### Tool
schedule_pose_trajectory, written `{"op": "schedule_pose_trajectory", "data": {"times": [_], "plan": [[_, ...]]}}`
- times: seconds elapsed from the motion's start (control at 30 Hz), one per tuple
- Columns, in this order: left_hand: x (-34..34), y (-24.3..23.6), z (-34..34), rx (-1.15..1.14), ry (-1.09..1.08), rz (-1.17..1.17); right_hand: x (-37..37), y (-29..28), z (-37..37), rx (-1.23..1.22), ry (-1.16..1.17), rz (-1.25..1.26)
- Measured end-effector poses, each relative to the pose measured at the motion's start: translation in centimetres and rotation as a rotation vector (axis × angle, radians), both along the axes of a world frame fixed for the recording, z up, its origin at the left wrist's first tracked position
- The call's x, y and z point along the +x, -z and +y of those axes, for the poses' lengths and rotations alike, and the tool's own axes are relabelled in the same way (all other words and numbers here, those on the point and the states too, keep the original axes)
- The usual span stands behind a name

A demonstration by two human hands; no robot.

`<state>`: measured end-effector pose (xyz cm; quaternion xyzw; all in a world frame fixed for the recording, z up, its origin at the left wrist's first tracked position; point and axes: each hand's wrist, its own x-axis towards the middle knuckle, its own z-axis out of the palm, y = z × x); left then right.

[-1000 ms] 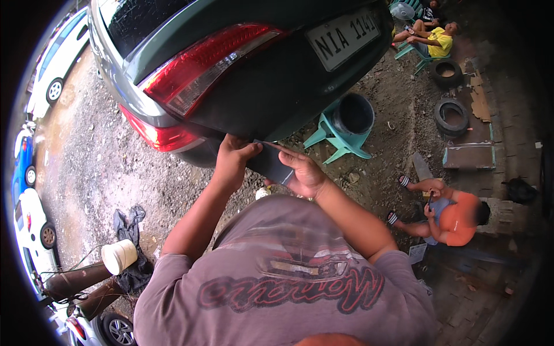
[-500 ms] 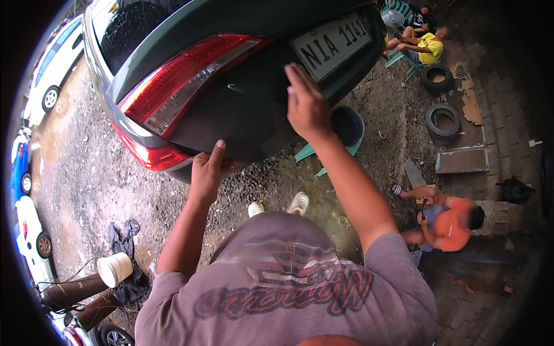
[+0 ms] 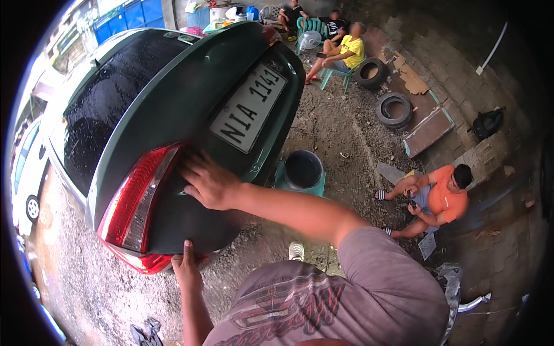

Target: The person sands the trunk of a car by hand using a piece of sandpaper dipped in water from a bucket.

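Observation:
A dark green car's trunk lid (image 3: 184, 225) fills the left middle, with a red and clear tail light (image 3: 134, 199) on it and a white licence plate (image 3: 248, 109) farther up. My right hand (image 3: 209, 181) lies on the painted panel beside the tail light, palm down and fingers stretched out. Lower down, my left hand (image 3: 187, 268) holds the lid's bottom edge. Its thumb points up along the outside, and its fingers curl under the edge, partly hidden. No cloth or tool shows in either hand.
A dark bucket (image 3: 303, 169) sits on a green stool right of the car. Tires (image 3: 394, 109) and a flat board (image 3: 430, 128) lie farther right. A person in orange (image 3: 447, 193) sits nearby; others sit at the back, one in yellow (image 3: 351, 51). Gravel (image 3: 98, 294) covers the ground.
My right hand, raised off the panel near the plate before, now rests flat beside the tail light. The view has shifted, showing more of the car's rear. My left hand stays at the lid's edge.

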<state>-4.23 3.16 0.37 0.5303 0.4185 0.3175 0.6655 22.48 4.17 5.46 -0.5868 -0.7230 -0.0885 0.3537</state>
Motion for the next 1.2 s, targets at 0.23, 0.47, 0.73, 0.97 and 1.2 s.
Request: {"op": "schedule_pose_trajectory", "data": {"times": [0.23, 0.47, 0.73, 0.97, 1.2], "plan": [[-0.4, 0.0, -0.2, -0.023, -0.037, -0.025, 0.8, -1.1, -1.6, -0.155, 0.121, -0.146], [-0.4, 0.2, 0.2, -0.032, -0.034, -0.005, 2.4, -0.4, -0.6, -0.074, 0.188, 0.065], [-0.3, -1.0, -0.2, -0.012, -0.070, 0.028, 1.2, -0.7, -0.6, -0.179, 0.100, -0.077], [-0.9, -0.5, 0.7, -0.022, 0.073, -0.030, 2.9, 2.2, -4.8, -0.078, 0.066, -0.101], [-1.4, -1.3, 0.4, -0.044, 0.085, -0.068, 5.1, -0.4, -2.0, -0.095, -0.057, -0.165]]}}
